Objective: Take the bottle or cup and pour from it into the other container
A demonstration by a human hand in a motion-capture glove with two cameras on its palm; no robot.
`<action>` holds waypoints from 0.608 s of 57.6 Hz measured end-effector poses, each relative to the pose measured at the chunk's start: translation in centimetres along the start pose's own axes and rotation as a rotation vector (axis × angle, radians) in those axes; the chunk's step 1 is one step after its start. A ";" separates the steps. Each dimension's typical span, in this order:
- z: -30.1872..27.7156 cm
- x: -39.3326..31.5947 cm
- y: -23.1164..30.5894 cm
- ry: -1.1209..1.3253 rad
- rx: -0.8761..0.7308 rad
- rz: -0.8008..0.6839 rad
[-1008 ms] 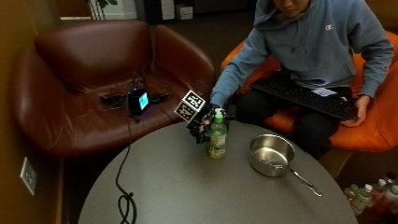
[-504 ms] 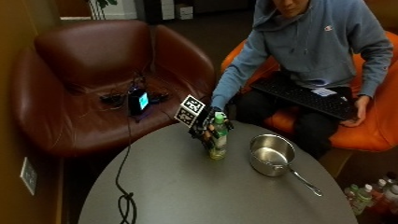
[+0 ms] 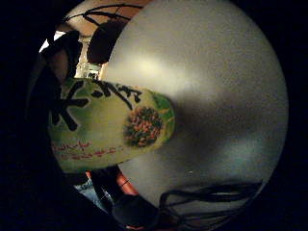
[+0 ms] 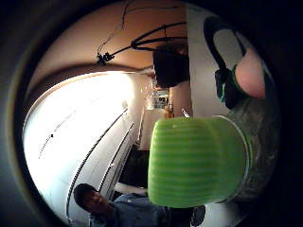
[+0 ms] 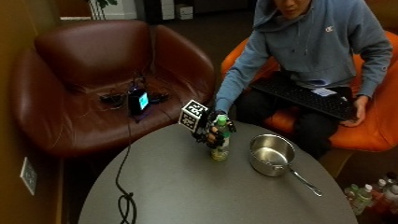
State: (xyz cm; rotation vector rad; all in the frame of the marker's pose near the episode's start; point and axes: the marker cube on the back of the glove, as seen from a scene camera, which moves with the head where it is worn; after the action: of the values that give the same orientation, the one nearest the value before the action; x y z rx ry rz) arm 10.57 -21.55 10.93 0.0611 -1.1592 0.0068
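A green bottle [image 5: 219,142] with a green cap [image 5: 221,121] stands upright on the round grey table [image 5: 187,186], left of a steel pot [image 5: 272,154]. My gloved right hand [image 5: 211,130] grips the bottle round its upper half, fingers curled about it. The thumb side palm view shows the cap [image 4: 196,161] close up with a bare fingertip [image 4: 251,71] beside the bottle's neck. The labelled body [image 3: 110,125] fills the little finger side palm view, with the table [image 3: 216,96] beyond its base. The pot looks empty and its long handle [image 5: 304,181] points toward the table's near right edge.
A black cable [image 5: 124,186] runs across the left side of the table up to a lit phone [image 5: 138,100] on the brown armchair [image 5: 93,70]. A keyboard [image 5: 304,95] lies on the person's lap. Several small bottles [image 5: 367,193] stand on the floor at right.
My hand has come slightly lower on the bottle and stays wrapped round it. The bottle and pot stay about where they were.
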 end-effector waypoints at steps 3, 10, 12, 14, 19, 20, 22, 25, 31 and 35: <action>-0.1 0.7 0.8 0.007 0.007 -0.001; 0.0 0.9 1.1 0.050 0.047 -0.001; 0.1 0.6 1.1 0.075 0.047 0.009; 0.1 -0.1 1.1 0.111 0.031 0.036; -0.2 -1.7 1.5 0.206 0.010 0.057; -0.2 -2.4 1.3 0.230 0.008 0.053; -0.3 -3.9 1.0 0.282 0.005 0.047; -0.5 -5.3 1.3 0.359 -0.002 0.044; -0.6 -7.3 2.4 0.592 -0.048 0.072; 0.0 -9.4 2.0 0.778 -0.084 0.078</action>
State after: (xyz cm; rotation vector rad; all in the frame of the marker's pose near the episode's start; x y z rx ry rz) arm 6.71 -19.30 2.37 -0.0602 -0.3822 0.0471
